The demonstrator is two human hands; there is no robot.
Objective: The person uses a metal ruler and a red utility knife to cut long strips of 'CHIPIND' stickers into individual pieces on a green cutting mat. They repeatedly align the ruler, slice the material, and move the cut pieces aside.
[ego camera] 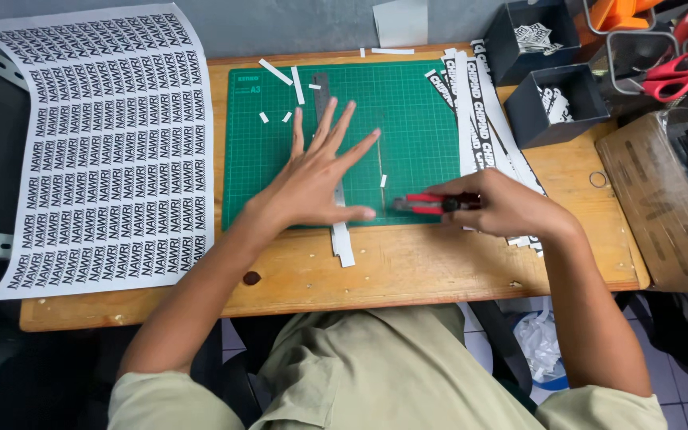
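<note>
At a wooden desk (408, 271), seen from overhead, a person trims printed label strips on a green cutting mat (416, 119). L hand (320, 179) lies flat, fingers spread wide, pinning a metal ruler (324, 99) and a white paper strip (342, 239) whose end pokes past the mat's near edge. R hand (507, 207) is closed around a red-and-black utility knife (428, 204), tip pointing left at the mat's lower edge, just beside the L thumb. Work looks partway done: cut strips (479, 119) w/ black lettering are piled on the mat's right side, small offcuts (280, 76) litter the top, and finished labels, probably, fill two dark boxes (555, 103). Still uncut: a large printed sheet (113, 151) draped at left. Red-handled scissors (674, 76) sit in a tray far right. The strip pile crowds the knife hand.
</note>
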